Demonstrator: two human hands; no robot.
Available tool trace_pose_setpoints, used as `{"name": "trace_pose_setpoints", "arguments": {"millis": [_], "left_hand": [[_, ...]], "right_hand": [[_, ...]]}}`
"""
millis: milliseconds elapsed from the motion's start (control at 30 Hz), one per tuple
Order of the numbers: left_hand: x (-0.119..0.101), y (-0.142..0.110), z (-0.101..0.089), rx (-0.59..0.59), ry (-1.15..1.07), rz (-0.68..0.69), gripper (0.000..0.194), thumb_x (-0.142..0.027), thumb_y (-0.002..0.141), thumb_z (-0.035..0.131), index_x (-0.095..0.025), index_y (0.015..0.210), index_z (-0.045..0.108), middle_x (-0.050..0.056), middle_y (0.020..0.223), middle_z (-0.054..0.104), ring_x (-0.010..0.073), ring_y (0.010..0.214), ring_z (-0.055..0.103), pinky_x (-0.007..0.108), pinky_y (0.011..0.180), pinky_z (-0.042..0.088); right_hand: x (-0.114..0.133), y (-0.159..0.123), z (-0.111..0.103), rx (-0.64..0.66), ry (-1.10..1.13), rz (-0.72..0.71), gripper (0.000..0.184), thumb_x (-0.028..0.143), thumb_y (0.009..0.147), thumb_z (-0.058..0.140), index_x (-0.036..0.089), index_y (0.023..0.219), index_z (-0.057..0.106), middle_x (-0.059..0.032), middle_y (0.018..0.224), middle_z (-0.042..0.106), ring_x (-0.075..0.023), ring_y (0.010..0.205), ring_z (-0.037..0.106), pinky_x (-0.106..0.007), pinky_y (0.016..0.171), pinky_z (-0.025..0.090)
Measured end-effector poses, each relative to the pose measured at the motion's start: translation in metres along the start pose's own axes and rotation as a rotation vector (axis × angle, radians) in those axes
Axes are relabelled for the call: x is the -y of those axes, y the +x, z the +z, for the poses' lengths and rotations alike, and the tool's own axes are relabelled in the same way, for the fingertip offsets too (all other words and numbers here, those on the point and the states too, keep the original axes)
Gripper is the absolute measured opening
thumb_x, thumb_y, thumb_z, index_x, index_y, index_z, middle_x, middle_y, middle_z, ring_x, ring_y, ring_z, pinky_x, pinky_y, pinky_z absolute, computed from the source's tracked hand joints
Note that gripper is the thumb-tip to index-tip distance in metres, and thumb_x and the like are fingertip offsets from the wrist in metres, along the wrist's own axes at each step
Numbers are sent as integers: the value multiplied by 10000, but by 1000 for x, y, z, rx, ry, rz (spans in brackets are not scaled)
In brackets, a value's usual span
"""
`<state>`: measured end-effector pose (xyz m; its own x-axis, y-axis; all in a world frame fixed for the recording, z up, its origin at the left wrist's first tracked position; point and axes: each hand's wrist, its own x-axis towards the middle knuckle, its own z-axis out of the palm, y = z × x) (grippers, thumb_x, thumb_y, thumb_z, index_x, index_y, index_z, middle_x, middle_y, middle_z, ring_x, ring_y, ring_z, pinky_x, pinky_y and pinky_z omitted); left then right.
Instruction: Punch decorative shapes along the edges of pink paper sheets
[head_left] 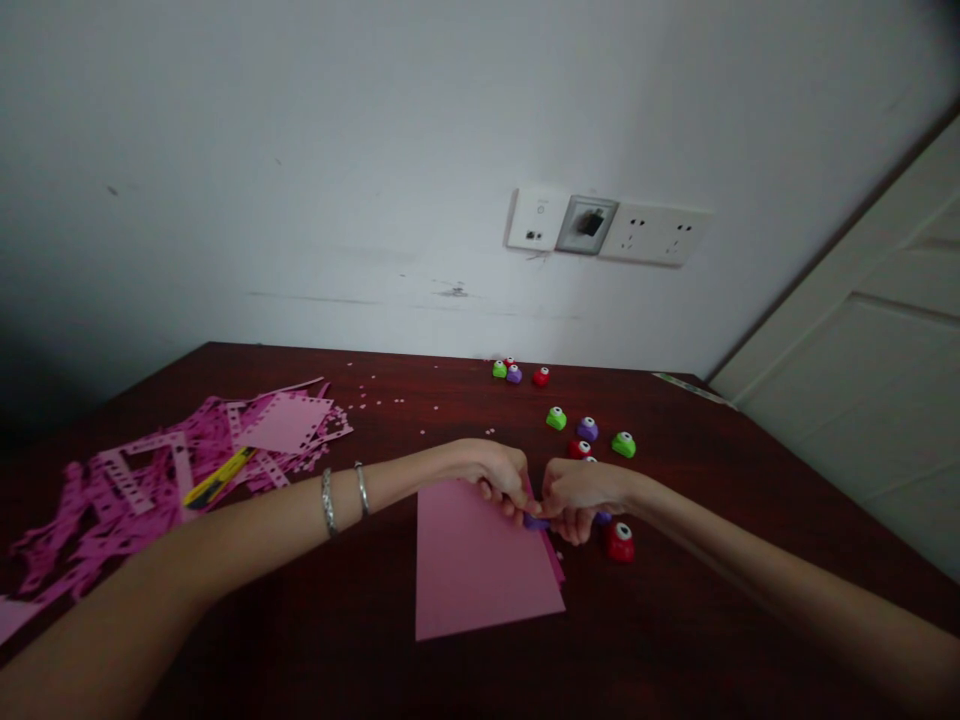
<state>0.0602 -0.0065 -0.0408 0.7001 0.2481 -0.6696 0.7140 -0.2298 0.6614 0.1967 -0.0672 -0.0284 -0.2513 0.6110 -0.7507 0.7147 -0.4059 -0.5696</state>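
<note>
A pink sheet of paper (480,570) lies on the dark red-brown table, with more pink paper showing under its right edge. My left hand (495,472) is closed at the sheet's upper right part, its fingers curled on the paper. My right hand (574,498) meets it there, closed around a small purple paper punch (535,522) at the sheet's edge. Most of that punch is hidden by the fingers. Just right of my right hand stands a red paper punch (620,542), and another red punch (579,449) sits behind it.
Punched pink paper scraps (150,490) are heaped at the left, with a yellow utility knife (219,478) on them. Green punches (623,444), purple punches (587,429) and a far red punch (541,377) stand toward the wall. Wall sockets (652,233) are above the table.
</note>
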Motion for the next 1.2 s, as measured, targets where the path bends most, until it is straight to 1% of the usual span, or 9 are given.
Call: {"name": "trace_pose_setpoints", "arguments": {"millis": [400, 567, 633, 733, 867, 933, 1033, 1133, 1200], "left_hand": [[-6, -6, 3, -20, 47, -23, 214, -305, 772, 596, -124, 664, 634, -30, 508, 479, 47, 408, 338, 199, 400, 217], [-3, -12, 4, -40, 157, 97, 308, -379, 817, 533, -128, 682, 648, -26, 507, 499, 65, 430, 385, 212, 438, 280], [-2, -16, 5, -106, 267, 190, 302, -376, 815, 530, -126, 708, 661, -16, 522, 533, 75, 456, 425, 217, 475, 323], [-1, -27, 12, -297, 402, 265, 340, -451, 772, 568, -130, 791, 679, 24, 628, 610, 115, 555, 514, 236, 537, 371], [5, -43, 28, -568, 608, 226, 633, -614, 652, 619, -103, 1028, 614, 138, 952, 622, 249, 843, 557, 315, 661, 419], [11, -47, 36, -613, 698, 208, 724, -627, 652, 613, -75, 1118, 556, 182, 1071, 574, 299, 978, 512, 358, 768, 413], [21, -47, 42, -585, 739, 169, 773, -628, 699, 561, -40, 1197, 488, 217, 1176, 512, 328, 1074, 462, 395, 879, 371], [29, -45, 41, -535, 700, 153, 841, -639, 687, 563, -29, 1249, 428, 230, 1238, 469, 335, 1116, 442, 400, 922, 348], [32, -43, 39, -523, 667, 159, 856, -638, 669, 583, -39, 1259, 417, 226, 1252, 462, 332, 1130, 433, 396, 923, 349]], "right_hand": [[12, -10, 3, -15, -68, 24, 264, 22, 704, 442, 104, 479, 555, -3, 388, 553, -67, 343, 515, -148, 427, 476], [4, -11, 3, -44, -57, 19, 297, 123, 790, 463, 113, 504, 543, 3, 407, 558, -72, 339, 529, -147, 377, 461], [-3, -10, 4, -53, -65, 8, 338, 198, 826, 469, 113, 507, 539, -11, 434, 578, -77, 330, 533, -158, 352, 455], [-15, -9, 8, -118, -91, -30, 370, 334, 857, 478, 122, 561, 546, -30, 475, 612, -94, 336, 552, -174, 328, 444], [-25, -14, 17, -250, -107, -71, 392, 486, 833, 497, 151, 631, 514, -26, 470, 603, -120, 351, 569, -187, 307, 426], [-27, -20, 18, -298, -100, -118, 368, 497, 827, 501, 158, 685, 510, -13, 473, 589, -123, 361, 568, -188, 308, 418], [-29, -28, 12, -417, -144, -245, 318, 472, 800, 553, 156, 777, 539, -10, 556, 600, -112, 414, 559, -193, 351, 418], [-31, -32, 5, -523, -308, -429, 269, 388, 737, 657, 156, 858, 599, -35, 736, 624, -131, 596, 577, -227, 513, 460], [-32, -32, 4, -530, -418, -525, 286, 344, 716, 688, 168, 930, 619, -45, 868, 608, -142, 693, 560, -249, 614, 460]]}}
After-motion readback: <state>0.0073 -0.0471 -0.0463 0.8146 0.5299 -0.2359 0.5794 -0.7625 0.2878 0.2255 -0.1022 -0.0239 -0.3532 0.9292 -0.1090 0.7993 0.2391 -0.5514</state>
